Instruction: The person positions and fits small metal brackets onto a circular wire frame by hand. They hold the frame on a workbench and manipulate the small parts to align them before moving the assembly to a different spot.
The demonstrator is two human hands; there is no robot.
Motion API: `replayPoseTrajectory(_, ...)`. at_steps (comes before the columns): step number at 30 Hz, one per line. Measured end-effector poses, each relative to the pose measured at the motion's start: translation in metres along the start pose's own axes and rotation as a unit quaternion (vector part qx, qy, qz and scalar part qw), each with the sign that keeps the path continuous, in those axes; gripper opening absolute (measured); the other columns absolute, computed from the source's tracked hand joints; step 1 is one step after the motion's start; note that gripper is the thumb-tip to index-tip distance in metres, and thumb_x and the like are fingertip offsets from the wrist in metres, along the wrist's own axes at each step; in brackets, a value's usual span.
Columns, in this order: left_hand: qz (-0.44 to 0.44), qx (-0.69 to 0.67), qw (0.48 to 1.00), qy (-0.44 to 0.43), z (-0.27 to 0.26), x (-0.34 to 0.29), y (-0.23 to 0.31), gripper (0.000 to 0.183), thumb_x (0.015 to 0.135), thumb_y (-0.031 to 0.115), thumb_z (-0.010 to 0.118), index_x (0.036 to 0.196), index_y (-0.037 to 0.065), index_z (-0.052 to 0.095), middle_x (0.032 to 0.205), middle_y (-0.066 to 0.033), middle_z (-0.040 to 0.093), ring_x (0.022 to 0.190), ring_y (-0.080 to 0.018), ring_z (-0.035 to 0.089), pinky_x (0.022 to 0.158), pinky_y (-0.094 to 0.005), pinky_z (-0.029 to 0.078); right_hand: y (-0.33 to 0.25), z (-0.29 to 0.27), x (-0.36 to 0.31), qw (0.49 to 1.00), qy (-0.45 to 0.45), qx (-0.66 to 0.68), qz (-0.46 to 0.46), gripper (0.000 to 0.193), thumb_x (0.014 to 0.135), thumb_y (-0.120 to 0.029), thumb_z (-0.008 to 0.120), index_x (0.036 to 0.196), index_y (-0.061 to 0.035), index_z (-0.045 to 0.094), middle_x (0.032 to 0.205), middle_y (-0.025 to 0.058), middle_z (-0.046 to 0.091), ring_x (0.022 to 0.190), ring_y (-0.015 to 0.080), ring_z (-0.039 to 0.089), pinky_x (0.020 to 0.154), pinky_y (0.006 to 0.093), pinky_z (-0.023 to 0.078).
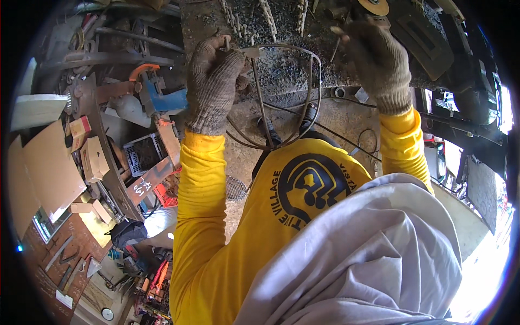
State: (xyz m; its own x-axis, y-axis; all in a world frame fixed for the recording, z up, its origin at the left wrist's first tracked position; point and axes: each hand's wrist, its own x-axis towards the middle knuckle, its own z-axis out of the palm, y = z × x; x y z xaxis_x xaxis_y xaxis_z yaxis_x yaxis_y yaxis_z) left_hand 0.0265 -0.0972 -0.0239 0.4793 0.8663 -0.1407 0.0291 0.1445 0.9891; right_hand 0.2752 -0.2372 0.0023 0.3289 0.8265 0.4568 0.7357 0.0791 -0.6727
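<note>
My left hand (214,67), in a knitted work glove, is closed round the side of a wire frame (318,70) of bent metal rods. A small flat metal plate (252,52) sits on the frame's top bar beside my fingers. A short piece of rod pokes up between the gloved fingers. The frame's rods curve down and meet close to my body. My right hand (376,57), gloved too, is raised right of the frame with its fingers curled. A thin rod (335,51) slants down from its fingertips; the grip itself is partly blurred.
Chain lengths (268,19) lie on the dark, debris-strewn work surface (287,70). A round disc (374,6) is at the far right. To the left are a blue-and-orange tool (162,97), cardboard boxes (95,157) and a crate (142,154). A cable (341,135) crosses the floor.
</note>
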Motion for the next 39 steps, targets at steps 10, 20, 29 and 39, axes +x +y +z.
replayPoseTrajectory(10, -0.073, -0.017, 0.997, 0.034, -0.001, -0.024, 0.013, 0.039, 0.092, 0.011, 0.069, 0.129, 0.005, 0.058, 0.096, -0.0092, 0.067, 0.077, -0.0148, 0.067, 0.057, -0.0265, 0.054, 0.01, 0.015, -0.066, 0.993, -0.006, 0.062, 0.1, 0.014, 0.087, -0.006, 0.073, 0.1, -0.0023, 0.071, 0.089, 0.0151, 0.072, 0.079, 0.0293, 0.072, 0.071, 0.035, 0.056)
replayPoseTrajectory(20, -0.07, 0.026, 0.995, 0.071, 0.008, -0.027, 0.013, 0.038, 0.09, 0.012, 0.069, 0.127, 0.005, 0.06, 0.092, -0.0052, 0.065, 0.073, -0.0123, 0.065, 0.055, -0.0238, 0.051, -0.001, 0.015, -0.059, 0.998, -0.022, 0.05, 0.043, 0.014, 0.088, -0.006, 0.072, 0.101, -0.0035, 0.071, 0.087, 0.0135, 0.071, 0.079, 0.0298, 0.071, 0.069, 0.0361, 0.055)
replayPoseTrajectory(29, -0.054, 0.034, 0.996, 0.068, 0.009, -0.026, 0.012, 0.037, 0.091, 0.013, 0.068, 0.126, 0.004, 0.059, 0.09, -0.0068, 0.065, 0.074, -0.0124, 0.066, 0.056, -0.0239, 0.052, -0.008, 0.028, -0.049, 0.995, -0.057, 0.075, -0.031, 0.015, 0.088, -0.007, 0.071, 0.102, -0.0082, 0.071, 0.09, 0.0109, 0.071, 0.083, 0.0293, 0.072, 0.071, 0.0387, 0.058)
replayPoseTrajectory(39, -0.052, 0.001, 0.997, 0.052, 0.011, -0.026, 0.011, 0.036, 0.092, 0.01, 0.064, 0.127, 0.004, 0.057, 0.084, -0.0054, 0.061, 0.062, -0.0107, 0.053, 0.05, -0.0241, 0.043, -0.029, 0.067, 0.0, 0.966, -0.12, -0.063, -0.22, 0.018, 0.085, -0.012, 0.073, 0.102, -0.012, 0.073, 0.093, 0.0064, 0.07, 0.078, 0.0271, 0.07, 0.066, 0.0369, 0.057)
